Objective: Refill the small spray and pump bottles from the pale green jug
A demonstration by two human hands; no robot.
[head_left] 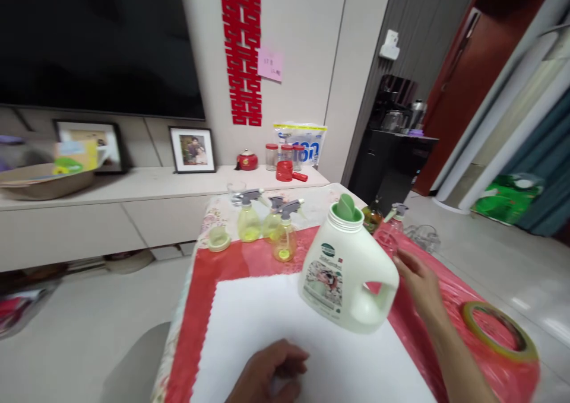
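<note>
A white detergent jug (345,272) with a green cap (347,208) stands on a white sheet (262,320), its handle toward the right. My right hand (417,281) reaches past the handle, fingers stretched toward a pink spray bottle (389,232); whether the fingertips touch it is hard to see. Low in the view, my left hand (276,370) is over the sheet with loosely curled fingers, thumb apart, and nothing visible in it. Several spray bottles with grey heads and yellowish bodies stand behind the sheet, including one at the front (285,243). A pale round lid or cup (218,239) lies left of them.
A roll of tape (499,332) lies at right on the red table cover (200,320). An amber bottle (371,218) is behind the jug. Beyond the table, a low cabinet (151,180) carries a framed photo (192,149), a red pot (246,159) and red-lidded jars (271,156).
</note>
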